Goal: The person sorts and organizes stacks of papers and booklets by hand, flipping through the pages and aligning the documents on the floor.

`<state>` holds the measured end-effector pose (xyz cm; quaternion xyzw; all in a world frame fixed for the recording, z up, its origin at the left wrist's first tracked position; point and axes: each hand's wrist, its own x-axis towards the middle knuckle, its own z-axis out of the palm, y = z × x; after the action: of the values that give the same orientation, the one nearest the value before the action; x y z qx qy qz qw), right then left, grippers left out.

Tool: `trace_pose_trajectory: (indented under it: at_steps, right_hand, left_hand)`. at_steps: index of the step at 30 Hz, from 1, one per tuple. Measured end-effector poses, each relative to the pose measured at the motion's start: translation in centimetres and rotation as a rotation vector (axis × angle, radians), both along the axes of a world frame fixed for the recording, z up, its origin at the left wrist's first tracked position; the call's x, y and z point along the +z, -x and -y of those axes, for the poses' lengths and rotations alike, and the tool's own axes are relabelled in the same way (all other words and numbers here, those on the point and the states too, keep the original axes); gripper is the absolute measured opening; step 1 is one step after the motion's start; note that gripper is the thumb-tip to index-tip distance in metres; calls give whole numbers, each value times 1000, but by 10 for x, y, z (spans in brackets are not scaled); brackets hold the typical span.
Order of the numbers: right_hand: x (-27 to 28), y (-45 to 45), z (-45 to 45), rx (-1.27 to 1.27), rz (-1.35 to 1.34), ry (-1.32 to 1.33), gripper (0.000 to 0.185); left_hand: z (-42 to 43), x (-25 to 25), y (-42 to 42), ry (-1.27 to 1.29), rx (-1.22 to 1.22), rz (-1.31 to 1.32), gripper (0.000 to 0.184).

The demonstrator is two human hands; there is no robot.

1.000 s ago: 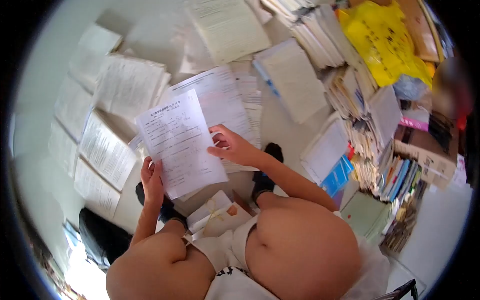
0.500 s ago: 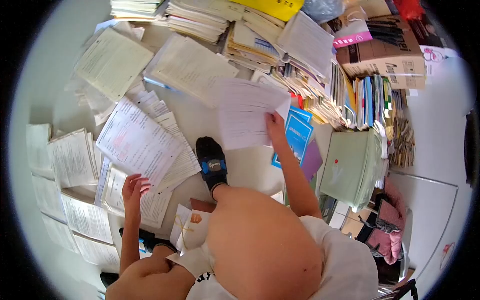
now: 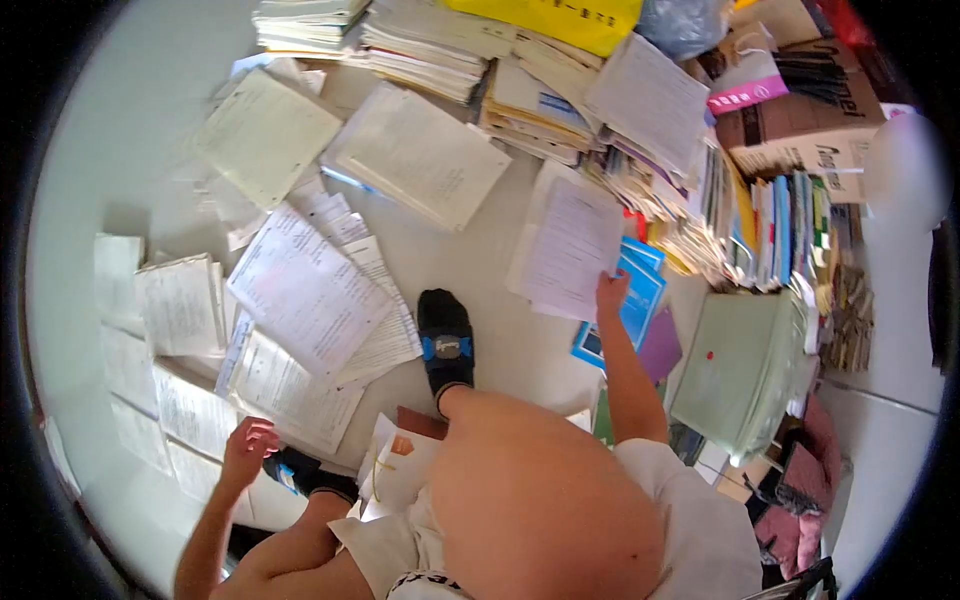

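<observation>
My right hand [image 3: 611,295] pinches the lower right edge of a printed sheet [image 3: 568,235]. That sheet lies over or just above other white paper, left of the blue booklets [image 3: 640,300]. I cannot tell whether it rests there. My left hand [image 3: 250,447] hovers over the lower left papers with loosely bent fingers and nothing visible in it. Closest to it are an open booklet of printed pages [image 3: 290,385] and a pile of sheets [image 3: 195,410]. Above these lies a large form with faint red marks [image 3: 305,290].
Paper stacks [image 3: 420,55] line the back, with a yellow bag [image 3: 560,20] on top. To the right stand a cardboard box [image 3: 800,125], a row of upright books [image 3: 780,225] and a pale green bin [image 3: 735,370]. My slippered foot [image 3: 446,340] is between the papers.
My right hand has carried the sheet rightward and lowered it near the blue booklets, uncovering the cream stack behind. My left hand has drawn back from the large form toward me.
</observation>
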<state>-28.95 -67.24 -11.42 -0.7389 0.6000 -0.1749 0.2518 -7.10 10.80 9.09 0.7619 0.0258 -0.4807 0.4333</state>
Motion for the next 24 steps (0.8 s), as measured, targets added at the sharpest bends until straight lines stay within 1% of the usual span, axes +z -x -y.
trace_pose_trajectory:
  at_steps: [1,2,3,4,5,6,7,8,9,10,11,12,14,15,16,17,18,20,22,23,24]
  right_hand:
    - [-9,0,1,127,-300,508,47]
    - [42,-28,-27,70,-172,332,48]
    - [56,-46,-39,200,-135,429,49]
    - [65,-61,-50,328,-98,525,49]
    - [84,-85,-75,419,45,442,48]
    - [101,-113,-107,511,184,353,47]
    - [110,-136,-134,645,174,345,46]
    - [96,-153,-158,680,269,138,47]
    - [112,-178,-199,778,376,-13,47]
    - [96,-190,-222,966,351,58,46]
    - [115,-204,-258,1066,306,-128,47]
    - [114,-209,-287,1267,263,-109,52]
    - [101,-223,-342,1588,234,-94,58]
    - [101,-226,-363,1647,200,-106,61]
    - [100,-228,-378,1704,161,-118,64]
    - [94,-228,-389,1708,156,-123,64]
    - [84,-227,-397,1705,135,-81,66]
    - [78,-226,-405,1704,115,-36,68]
    - [78,-224,-409,1704,74,51,71]
    - [78,-224,-410,1704,70,51,71]
    - [77,-225,-411,1678,91,-15,70]
  left_hand:
    - [-9,4,-8,-37,-51,13,21]
    - [-18,7,-18,-70,-104,25,21]
    - [-21,7,-28,-122,-145,28,23]
    - [-22,0,-37,-121,-132,60,22]
    - [-20,-12,-48,-141,-169,110,23]
    - [-14,-28,-58,-238,-202,207,25]
    - [12,-29,-75,-315,-263,257,30]
    - [19,-59,-82,-200,-84,262,31]
    - [21,-98,-89,-203,6,402,34]
    - [45,-98,-95,-276,-15,599,39]
    - [50,-123,-96,-247,84,628,44]
    - [51,-160,-95,-208,189,659,50]
    - [87,-156,-108,-330,458,610,57]
    - [88,-162,-114,-337,460,607,57]
    - [92,-171,-117,-278,689,519,56]
    - [94,-179,-119,-217,916,424,54]
    - [101,-175,-118,-219,921,414,54]
    - [116,-155,-121,-122,852,392,55]
    - [118,-151,-126,-112,808,415,54]
    - [115,-147,-129,17,705,407,60]
    - [114,-136,-133,145,602,400,66]
